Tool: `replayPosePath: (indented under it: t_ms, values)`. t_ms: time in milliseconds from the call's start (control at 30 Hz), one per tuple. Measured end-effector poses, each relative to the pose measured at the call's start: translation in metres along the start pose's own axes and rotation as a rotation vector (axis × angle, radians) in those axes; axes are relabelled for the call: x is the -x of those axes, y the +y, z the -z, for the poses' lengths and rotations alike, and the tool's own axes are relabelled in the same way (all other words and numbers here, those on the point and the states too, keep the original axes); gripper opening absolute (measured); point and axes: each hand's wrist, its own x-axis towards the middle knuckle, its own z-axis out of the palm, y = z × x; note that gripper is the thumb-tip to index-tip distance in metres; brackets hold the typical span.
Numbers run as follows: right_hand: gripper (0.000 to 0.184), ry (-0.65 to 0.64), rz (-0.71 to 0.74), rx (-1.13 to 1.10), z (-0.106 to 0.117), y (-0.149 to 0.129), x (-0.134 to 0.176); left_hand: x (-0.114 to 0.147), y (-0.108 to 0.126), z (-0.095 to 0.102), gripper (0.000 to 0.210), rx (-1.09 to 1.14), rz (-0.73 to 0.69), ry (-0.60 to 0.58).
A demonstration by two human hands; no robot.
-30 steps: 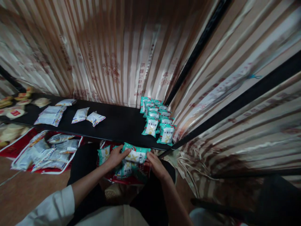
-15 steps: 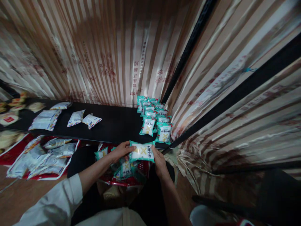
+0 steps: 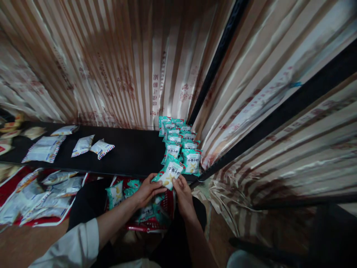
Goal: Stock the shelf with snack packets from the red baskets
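Observation:
Between my two hands is a green and white snack bag (image 3: 169,172), tilted, with its printed front facing up. My left hand (image 3: 148,190) pinches its lower left side. On the lower right edge, the fingers of my right hand (image 3: 182,191) close round it. Just beyond stand two rows of matching green snack bags (image 3: 192,162), upright at the right end of the black shelf (image 3: 128,149). Below my forearms, a red basket (image 3: 139,227) holds several more green bags (image 3: 115,194), partly hidden by my left arm.
White and blue snack bags (image 3: 44,148) lie on the shelf's left part. A second red container (image 3: 8,197) at lower left holds several silvery bags (image 3: 50,201). Striped sheeting (image 3: 117,67) hangs behind, and a black post (image 3: 214,67) rises at the shelf's right end.
Held flat and sideways before, the green snack bag is now turned with its lettering nearly level and its top toward the standing rows. Both hands still grip it. The view has shifted slightly.

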Motion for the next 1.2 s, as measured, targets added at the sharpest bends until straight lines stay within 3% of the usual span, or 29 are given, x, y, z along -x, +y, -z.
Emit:
replayPosePath:
  t_ms: [100,200,300,533,767,1200]
  values:
    - [0.064,0.022,0.065,0.086,0.002,0.001,-0.008,-0.013,0.000,0.004,0.035,-0.338,-0.092,0.013]
    - [0.066,0.075,0.189,0.282,0.011,-0.001,-0.022,-0.028,0.006,0.005,0.044,-0.758,-0.311,0.089]
    - [0.062,0.118,0.345,0.529,0.018,-0.004,-0.038,-0.043,0.017,0.000,0.054,-0.965,-0.463,0.106]
    - [0.058,0.163,0.461,0.775,0.019,-0.003,-0.049,-0.062,0.022,-0.017,0.049,-1.089,-0.459,0.158]
    - [0.041,0.386,0.660,0.854,0.032,0.014,-0.034,-0.067,0.012,-0.017,0.045,-1.118,-0.492,0.237]
    - [0.042,0.396,0.658,0.998,0.047,0.038,-0.038,-0.073,0.005,-0.025,0.045,-1.202,-0.558,0.239]
